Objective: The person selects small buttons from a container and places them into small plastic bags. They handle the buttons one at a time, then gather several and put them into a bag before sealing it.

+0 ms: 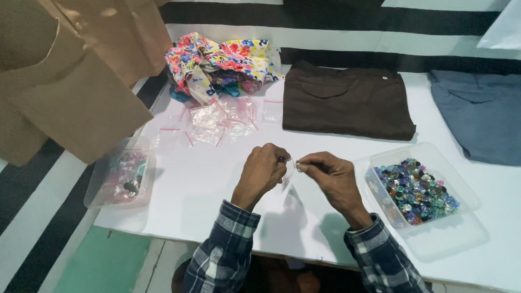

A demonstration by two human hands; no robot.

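My left hand and my right hand meet above the middle of a white table. Together they pinch a small clear plastic bag between the fingertips. A tiny dark bit shows at my right fingertips; what it is I cannot tell. Both sleeves are dark plaid. A clear tray filled with several coloured glass gems stands just right of my right hand. A heap of small clear bags with pink strips lies beyond my hands.
A clear box with filled bags sits at the table's left edge. Floral cloth, a folded brown garment and a folded blue-grey garment lie along the far side. A tan garment hangs at the left.
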